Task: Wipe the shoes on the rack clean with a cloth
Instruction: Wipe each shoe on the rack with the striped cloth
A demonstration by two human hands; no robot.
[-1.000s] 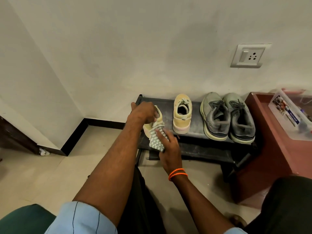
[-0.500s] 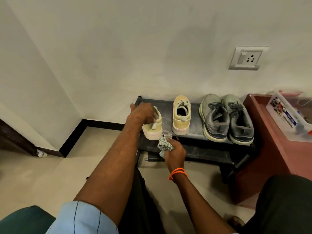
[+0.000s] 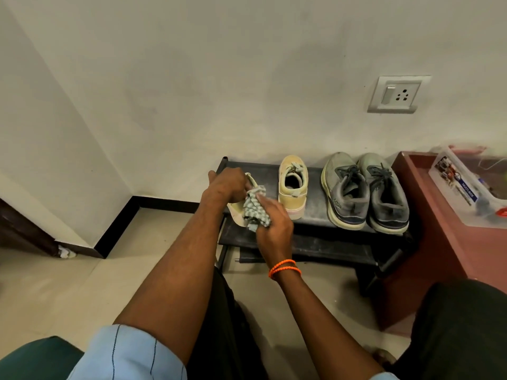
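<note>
A low black shoe rack (image 3: 315, 212) stands against the wall. My left hand (image 3: 226, 187) grips a cream shoe (image 3: 236, 213), tilted at the rack's left end. My right hand (image 3: 273, 219), with an orange band on the wrist, holds a green checked cloth (image 3: 253, 208) bunched against that shoe's heel and side. The matching cream shoe (image 3: 292, 185) stands upright on the top shelf, just to the right. Farther right a pair of grey sneakers (image 3: 365, 190) sits side by side on the same shelf.
A dark red low table (image 3: 428, 237) touches the rack's right end and carries a clear plastic box (image 3: 472, 182). A wall socket (image 3: 397, 94) is above. Beige tiled floor (image 3: 68, 292) lies to the left, with a black skirting corner. My knees are at the bottom.
The cloth hand dropped below the shelf edge, then came back up onto the held shoe. The left hand tipped the shoe down flat, then tilted it again.
</note>
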